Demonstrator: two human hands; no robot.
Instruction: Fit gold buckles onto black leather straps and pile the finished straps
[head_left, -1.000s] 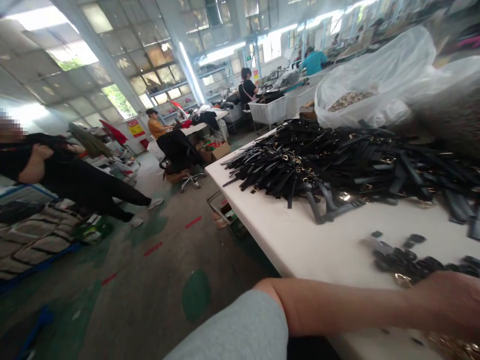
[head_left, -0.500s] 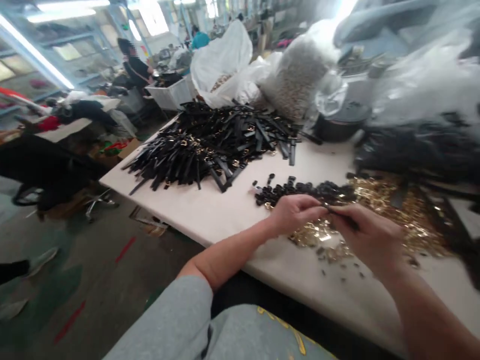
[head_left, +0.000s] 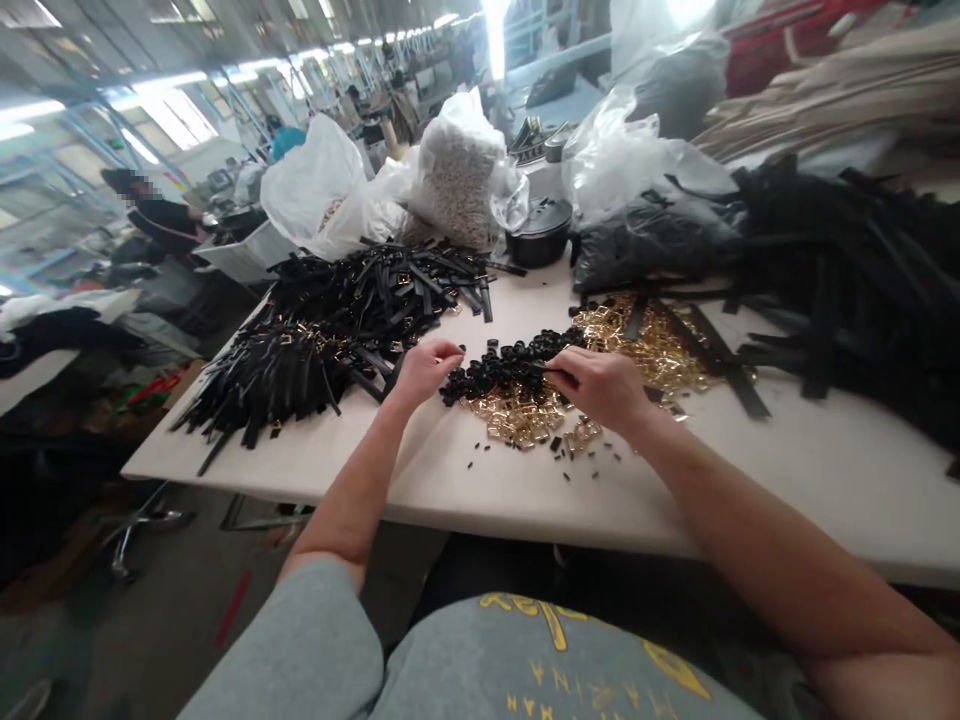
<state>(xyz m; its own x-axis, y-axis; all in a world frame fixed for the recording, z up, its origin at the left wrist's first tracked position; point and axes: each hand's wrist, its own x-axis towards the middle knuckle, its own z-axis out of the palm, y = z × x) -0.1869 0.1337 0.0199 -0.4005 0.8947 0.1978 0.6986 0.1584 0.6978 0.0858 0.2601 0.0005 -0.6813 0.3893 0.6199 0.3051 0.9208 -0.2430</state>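
Observation:
My left hand [head_left: 426,372] is closed in a pinch at the left end of a heap of small black loops [head_left: 517,358]. A tiny dark bit shows at its fingertips, too small to name. My right hand [head_left: 604,388] is closed at the right side of the same heap, with the end of a thin black strap [head_left: 550,368] showing between thumb and fingers. Gold buckles [head_left: 517,415] lie just below the loops, and a larger pile of gold buckles [head_left: 660,345] spreads behind my right hand.
Black straps with gold buckles [head_left: 300,350] are piled at left; loose black straps [head_left: 817,270] heap at right. Plastic bags [head_left: 461,170] and a black lidded pot [head_left: 540,232] stand at the back of the white table [head_left: 465,500]. A person [head_left: 161,215] is far left.
The hands were together on a dark strip and are now apart, the left over at the loops' left end. The camera view has turned right, showing the strap heap there.

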